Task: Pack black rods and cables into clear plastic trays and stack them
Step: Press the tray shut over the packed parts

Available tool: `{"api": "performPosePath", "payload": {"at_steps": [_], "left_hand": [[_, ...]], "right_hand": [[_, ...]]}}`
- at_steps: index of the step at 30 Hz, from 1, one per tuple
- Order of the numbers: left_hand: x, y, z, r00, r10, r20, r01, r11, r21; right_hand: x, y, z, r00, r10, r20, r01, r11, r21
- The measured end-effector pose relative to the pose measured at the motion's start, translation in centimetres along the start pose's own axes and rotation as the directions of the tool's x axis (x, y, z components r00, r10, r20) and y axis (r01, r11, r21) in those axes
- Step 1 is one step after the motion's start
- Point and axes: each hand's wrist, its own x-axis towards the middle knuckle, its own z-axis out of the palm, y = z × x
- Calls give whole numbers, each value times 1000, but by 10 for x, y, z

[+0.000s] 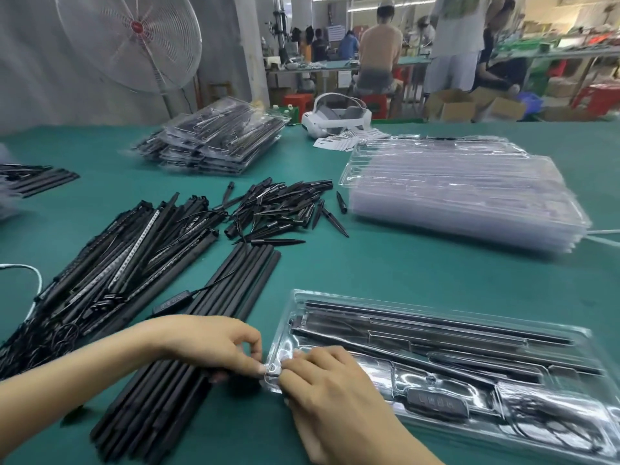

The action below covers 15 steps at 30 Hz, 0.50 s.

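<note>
We pinch the tray (pixel 436 360) corner with both hands' fingers (pixel 258 367); press evenly so the rods (pixel 419 327) stay seated.

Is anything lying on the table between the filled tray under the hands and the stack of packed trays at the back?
Yes. The pile of short black spikes and the loose black rods lie on the green table between the filled clear plastic tray and the stack of packed trays.
</note>
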Motion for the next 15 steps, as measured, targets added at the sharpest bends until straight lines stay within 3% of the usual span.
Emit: {"api": "performPosePath", "payload": {"at_steps": [2,6,8,10,15], "left_hand": [[1,-1,-5,999,20,-31,-21,1000,-8],[8,4,-12,984,43,-173,-16,988,156],[16,4,-11,966,-7,-260,1,1000,-23],[21,7,-8,966,-64,-251,7,975,-221],[33,15,-1,991,-75,-107,37,946,-321]], "right_hand": [[1,-1,-2,999,1,42,0,1000,-19],[6,-4,-9,996,-38,86,49,989,-137],[5,-2,-10,998,-23,60,30,993,-112],[2,1,-9,999,19,30,-20,999,41],[-4,2,-11,989,147,-1,-137,925,354]]}}
